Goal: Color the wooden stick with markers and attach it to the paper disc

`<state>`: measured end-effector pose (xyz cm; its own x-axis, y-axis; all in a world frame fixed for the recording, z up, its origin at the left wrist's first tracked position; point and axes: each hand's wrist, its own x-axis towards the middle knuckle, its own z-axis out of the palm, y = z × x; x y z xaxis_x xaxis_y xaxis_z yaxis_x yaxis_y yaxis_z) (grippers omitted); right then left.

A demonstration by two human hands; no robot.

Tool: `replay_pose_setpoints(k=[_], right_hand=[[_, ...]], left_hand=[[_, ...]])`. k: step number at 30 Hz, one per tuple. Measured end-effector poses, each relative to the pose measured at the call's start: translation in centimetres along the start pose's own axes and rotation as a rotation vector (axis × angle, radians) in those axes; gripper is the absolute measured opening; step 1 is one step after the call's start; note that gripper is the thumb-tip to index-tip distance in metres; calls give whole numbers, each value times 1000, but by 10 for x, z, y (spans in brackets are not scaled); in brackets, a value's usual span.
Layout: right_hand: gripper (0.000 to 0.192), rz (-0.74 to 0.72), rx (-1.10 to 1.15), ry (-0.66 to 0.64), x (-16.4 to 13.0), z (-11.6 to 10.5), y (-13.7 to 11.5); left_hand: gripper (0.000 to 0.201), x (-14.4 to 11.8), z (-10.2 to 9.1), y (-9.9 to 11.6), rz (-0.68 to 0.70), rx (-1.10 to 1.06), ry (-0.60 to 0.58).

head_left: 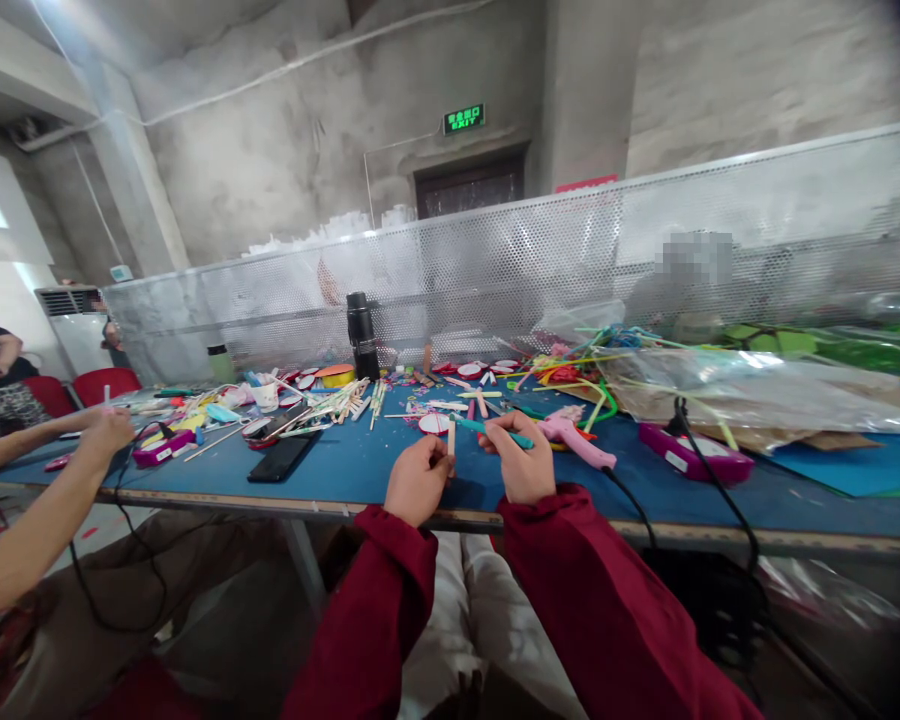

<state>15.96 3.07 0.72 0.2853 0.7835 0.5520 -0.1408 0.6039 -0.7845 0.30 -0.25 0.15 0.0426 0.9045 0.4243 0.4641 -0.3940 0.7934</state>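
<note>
Two dark red sleeves (570,610) are reaching up from the bottom of the view toward the blue table (345,465). At the table's near edge the left hand (418,480) is curling shut around a pale wooden stick (451,436), which is standing upright out of the fist. Just to its right, the right hand (523,455) is pinching a teal stick (487,428) between thumb and fingers; the stick is lying slantwise, its far end pointing left over the table. Right of that hand a pink glue gun (574,440) is resting on the table, its black cord (712,480) trailing off the near edge. Left of the hands a black phone (281,457) is lying flat. Further back on the table a dark flask (361,335) is standing upright amid scattered sticks and coloured paper discs. At the table's left end another person's hand (106,432) is holding a small pink stick (106,398) upright.
</note>
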Motion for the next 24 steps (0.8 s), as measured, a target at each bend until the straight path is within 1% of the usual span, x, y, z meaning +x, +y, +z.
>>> replay_pose_setpoints(k=[13, 19, 24], right_hand=[[16, 10, -3, 19, 0, 0, -2], [16, -25, 9, -44, -1, 0, -2], [17, -26, -2, -54, -1, 0, -2]], left_hand=[[9, -1, 0, 2, -12, 24, -5], [9, -1, 0, 3, 2, 54, 9], [9, -2, 0, 4, -2, 62, 6]])
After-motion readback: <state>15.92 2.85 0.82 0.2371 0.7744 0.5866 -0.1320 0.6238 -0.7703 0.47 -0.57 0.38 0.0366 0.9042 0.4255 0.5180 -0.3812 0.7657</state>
